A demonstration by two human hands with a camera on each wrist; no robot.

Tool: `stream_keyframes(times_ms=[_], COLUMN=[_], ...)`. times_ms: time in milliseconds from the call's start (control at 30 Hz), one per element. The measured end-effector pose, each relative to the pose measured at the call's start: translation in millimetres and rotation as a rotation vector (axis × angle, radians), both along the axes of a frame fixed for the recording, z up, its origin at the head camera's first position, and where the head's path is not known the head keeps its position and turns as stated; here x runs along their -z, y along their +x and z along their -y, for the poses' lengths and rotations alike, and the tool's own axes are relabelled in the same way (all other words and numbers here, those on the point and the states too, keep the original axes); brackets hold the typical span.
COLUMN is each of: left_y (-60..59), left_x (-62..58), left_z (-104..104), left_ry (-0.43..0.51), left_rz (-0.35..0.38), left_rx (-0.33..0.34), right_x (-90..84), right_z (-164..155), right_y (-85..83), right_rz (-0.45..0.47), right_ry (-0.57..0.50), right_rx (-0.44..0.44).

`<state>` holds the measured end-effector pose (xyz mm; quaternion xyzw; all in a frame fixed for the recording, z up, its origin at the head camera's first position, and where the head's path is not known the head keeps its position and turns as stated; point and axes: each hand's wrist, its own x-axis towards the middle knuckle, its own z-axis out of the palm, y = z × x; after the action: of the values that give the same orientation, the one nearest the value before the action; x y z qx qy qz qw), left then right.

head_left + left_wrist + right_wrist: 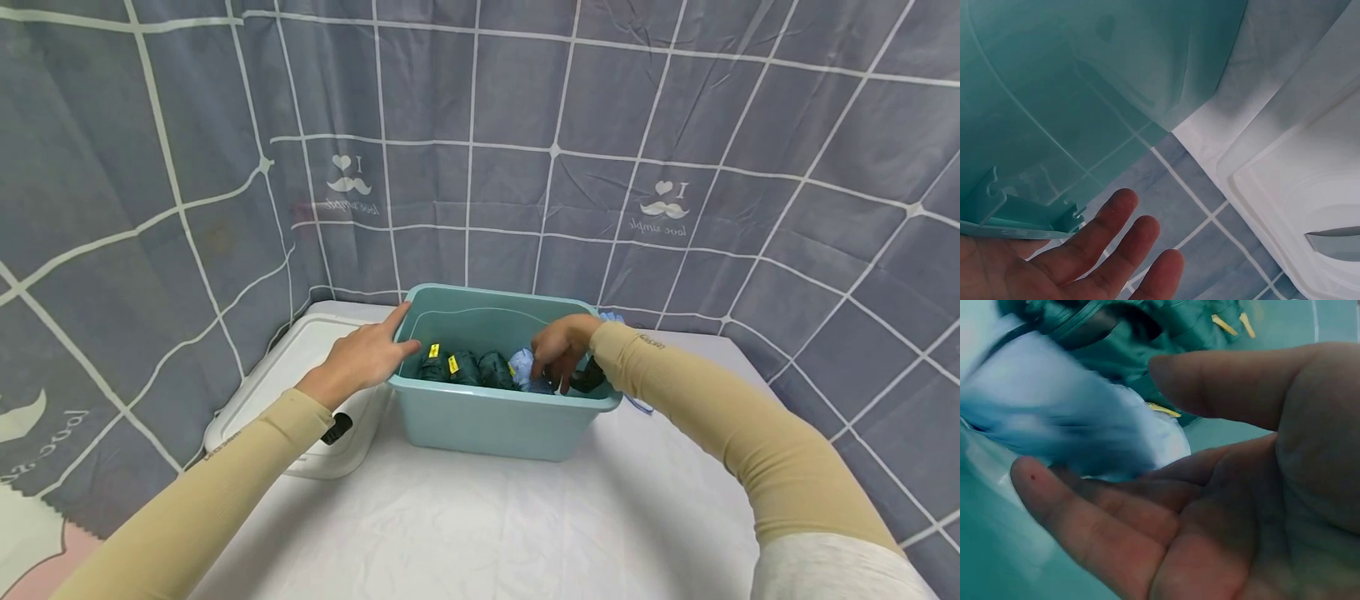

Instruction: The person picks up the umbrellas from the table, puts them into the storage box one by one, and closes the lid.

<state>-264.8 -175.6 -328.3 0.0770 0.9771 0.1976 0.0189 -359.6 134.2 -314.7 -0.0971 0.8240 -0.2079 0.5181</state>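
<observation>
Teal bin [487,421], long axis left-right, opening up. White lid [300,375] flat just left of it. Left hand [363,354] presses bin's left rim, fingers straight. Right hand [558,346] inside bin, loosely cupping light-blue bundle [525,367] beside dark-green rolls [465,367].

On the grey checked backdrop cloth [525,108] you can read two white moustache prints: "I", a heart and a moustache, with "love simple" below, one at upper left [349,185] and one at right [662,208]. At the far left edge there's a larger partial print, reading roughly "love s..." [45,433]. Small lettering on both tan sleeves [651,340] is too small to read. Yellow tags [452,364] on the dark green bundles are illegible.
</observation>
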Motion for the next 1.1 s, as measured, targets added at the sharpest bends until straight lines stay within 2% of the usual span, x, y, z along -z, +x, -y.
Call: stream_keyframes(times_ms=[233, 467, 667, 900, 1100], left_y=[-1.4, -1.6, -0.4, 0.3, -0.1], left_x=[-0.1, 0.4, -0.2, -1.4, -1.2], left_z=[-1, -2, -2, -2, -2], left_ry=[0.002, -0.002, -0.008, -0.006, -0.007], left_rz=[-0.016, -0.011, -0.001, 0.004, 0.007], left_rx=[0.001, -0.004, -0.007, -0.007, -0.003], right_x=[1.6, -4.4, -21.9, -48.6, -60.8], right_z=[-5, -7, -10, -27, -46], right_y=[-1.9, 0.2, 7.3, 15.0, 17.3], right_rz=[-0.034, -0.156, -0.276, -0.391, -0.468], right_ry=[0.029, 0.032, -0.039, -0.165, -0.260], right_rx=[-0.035, -0.048, -0.076, -0.044, -0.041])
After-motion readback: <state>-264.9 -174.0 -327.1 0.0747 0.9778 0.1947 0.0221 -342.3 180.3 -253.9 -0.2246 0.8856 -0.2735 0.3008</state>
